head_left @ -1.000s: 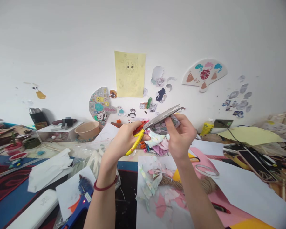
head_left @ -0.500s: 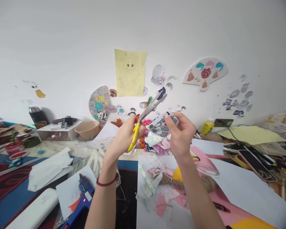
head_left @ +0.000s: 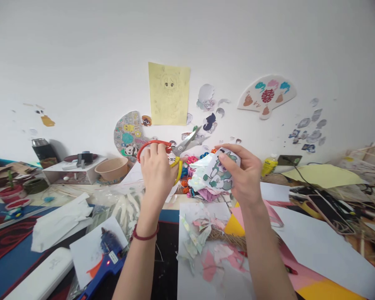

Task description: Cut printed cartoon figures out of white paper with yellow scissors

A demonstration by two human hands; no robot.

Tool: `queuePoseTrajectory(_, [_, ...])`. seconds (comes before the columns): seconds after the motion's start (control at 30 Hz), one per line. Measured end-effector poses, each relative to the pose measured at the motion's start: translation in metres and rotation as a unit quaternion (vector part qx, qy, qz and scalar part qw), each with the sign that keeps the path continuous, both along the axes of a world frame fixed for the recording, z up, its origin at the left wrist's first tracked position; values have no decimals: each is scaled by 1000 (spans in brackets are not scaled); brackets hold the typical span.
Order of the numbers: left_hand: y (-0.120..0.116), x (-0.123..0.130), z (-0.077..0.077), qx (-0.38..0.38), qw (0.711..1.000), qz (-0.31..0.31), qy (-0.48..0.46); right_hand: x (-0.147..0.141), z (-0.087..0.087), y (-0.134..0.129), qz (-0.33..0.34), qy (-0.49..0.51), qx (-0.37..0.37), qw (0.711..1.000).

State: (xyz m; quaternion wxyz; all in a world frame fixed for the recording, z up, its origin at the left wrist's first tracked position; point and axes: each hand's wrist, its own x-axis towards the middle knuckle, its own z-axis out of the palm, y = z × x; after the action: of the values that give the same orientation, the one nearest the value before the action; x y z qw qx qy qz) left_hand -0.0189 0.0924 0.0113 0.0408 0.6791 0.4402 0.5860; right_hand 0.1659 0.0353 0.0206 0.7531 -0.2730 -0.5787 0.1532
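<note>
- Left hand (head_left: 158,173): curled round the handles of the scissors (head_left: 186,143), red loop at its upper side, yellow loop just to its right.
- Scissors: off the table, blades parted, slanting up and away to the right of the left hand.
- Right hand (head_left: 248,173): narrow pinch on a printed paper piece (head_left: 223,171), thumb on the front, fingers behind.
- Paper piece: left of the right hand's palm, green-and-white character on it; blades well apart from it, up and to its left.
- Dark red band (head_left: 145,236) on the wrist below the left hand.
- Blue glue gun (head_left: 112,258), red light lit: lower left of the left hand, partly on a white sheet.
- Pink scraps (head_left: 210,266): below and between both hands, on white paper (head_left: 190,289).
- Yellow bottle (head_left: 269,165): just right of the right hand, farther back.
- Tan bowl (head_left: 112,168): left of the left hand.
- Yellow drawing (head_left: 168,93): on the wall above the left hand.
</note>
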Motion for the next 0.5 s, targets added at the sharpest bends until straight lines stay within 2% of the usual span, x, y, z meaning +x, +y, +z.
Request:
queuePoseTrajectory(0.07, [-3,5,2,-25,996,-63,-56,-2,1,0,-6,-18,13,1000])
queuePoseTrajectory(0.13, [-9,9,5,-45,981,-159,-97,-4,1,-1,-9,-25,26,999])
queuePoseTrajectory(0.27, [-28,15,12,-61,925,-352,-131,-10,1,-1,-29,-3,48,998])
queuePoseTrajectory(0.4, [-42,20,15,-91,878,-443,-154,-12,1,-3,-62,2,44,997])
queuePoseTrajectory(0.5, [-46,21,16,-105,862,-465,-172,-9,1,-3,-55,5,37,998])
